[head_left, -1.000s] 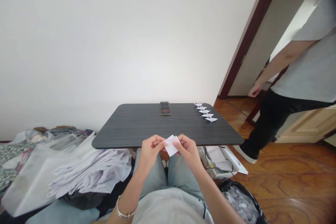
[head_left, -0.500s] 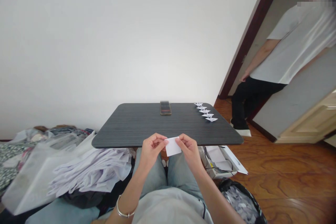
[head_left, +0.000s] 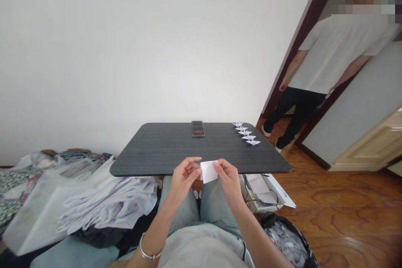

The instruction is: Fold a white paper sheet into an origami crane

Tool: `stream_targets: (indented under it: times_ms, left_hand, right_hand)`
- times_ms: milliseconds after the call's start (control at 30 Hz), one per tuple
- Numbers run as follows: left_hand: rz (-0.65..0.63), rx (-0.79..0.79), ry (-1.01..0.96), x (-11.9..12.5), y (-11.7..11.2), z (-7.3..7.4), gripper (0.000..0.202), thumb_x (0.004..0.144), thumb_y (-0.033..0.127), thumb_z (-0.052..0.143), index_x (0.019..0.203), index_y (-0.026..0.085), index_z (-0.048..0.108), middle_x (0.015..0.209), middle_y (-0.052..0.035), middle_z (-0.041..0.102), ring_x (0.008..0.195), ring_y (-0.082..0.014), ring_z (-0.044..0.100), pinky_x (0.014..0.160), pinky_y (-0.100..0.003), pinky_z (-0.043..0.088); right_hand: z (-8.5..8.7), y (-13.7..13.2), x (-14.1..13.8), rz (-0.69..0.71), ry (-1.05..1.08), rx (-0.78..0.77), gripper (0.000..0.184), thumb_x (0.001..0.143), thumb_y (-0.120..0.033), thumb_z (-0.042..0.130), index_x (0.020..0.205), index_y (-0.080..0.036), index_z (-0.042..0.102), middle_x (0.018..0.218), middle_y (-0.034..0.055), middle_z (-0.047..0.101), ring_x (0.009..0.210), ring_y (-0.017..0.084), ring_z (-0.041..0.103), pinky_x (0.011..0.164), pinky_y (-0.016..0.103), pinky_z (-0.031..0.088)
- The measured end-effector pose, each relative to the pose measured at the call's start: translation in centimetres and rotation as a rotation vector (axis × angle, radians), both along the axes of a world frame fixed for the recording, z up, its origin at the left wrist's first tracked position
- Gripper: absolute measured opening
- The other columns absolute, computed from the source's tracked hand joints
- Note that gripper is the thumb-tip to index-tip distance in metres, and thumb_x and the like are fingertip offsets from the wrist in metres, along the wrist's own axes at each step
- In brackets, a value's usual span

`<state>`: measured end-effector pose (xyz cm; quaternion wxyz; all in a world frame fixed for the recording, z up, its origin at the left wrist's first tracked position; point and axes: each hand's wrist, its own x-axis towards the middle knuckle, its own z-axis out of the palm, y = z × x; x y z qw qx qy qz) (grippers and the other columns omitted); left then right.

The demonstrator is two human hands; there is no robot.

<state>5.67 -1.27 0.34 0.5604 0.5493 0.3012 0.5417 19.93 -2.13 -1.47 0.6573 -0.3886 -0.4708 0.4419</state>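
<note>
A small square of folded white paper [head_left: 209,172] is held up over my lap, just at the table's near edge. My right hand [head_left: 228,176] pinches its right side between thumb and fingers. At the paper's left edge, my left hand [head_left: 186,174] has its thumb against it, with the index finger stretched out above and the other fingers curled. On the far right of the dark table [head_left: 163,146], several folded white paper cranes [head_left: 248,137] stand in a slanting row. A phone [head_left: 198,128] lies near the table's back edge.
Left of the table lie a heap of white cloth or paper [head_left: 109,203] and a clear plastic bag [head_left: 40,205]. On the right are a white box with cables [head_left: 262,194] and a black bag of paper scraps [head_left: 287,238]. A person [head_left: 333,54] is by the doorway.
The paper has turned slightly and shifted a little up and right. My left index finger has stretched out. The person by the doorway has stepped left and turned away.
</note>
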Motion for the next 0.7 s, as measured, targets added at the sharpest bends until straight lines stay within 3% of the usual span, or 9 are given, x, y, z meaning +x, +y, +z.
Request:
stream_targets:
  times_ms: [700]
  left_hand:
    - [-0.056,0.064,0.096,0.2,0.5,-1.1,0.027,0.074,0.021,0.065,0.100,0.016,0.060,0.082,-0.0037,0.064,0.075,-0.0134,0.059,0.072,-0.025,0.047]
  right_hand:
    - [0.4,-0.1,-0.3,0.059,0.226,-0.097,0.032,0.073,-0.043,0.065,0.059,-0.018,0.052,0.054,-0.0046,0.044,0.049,0.009,0.033,0.047,0.021,0.027]
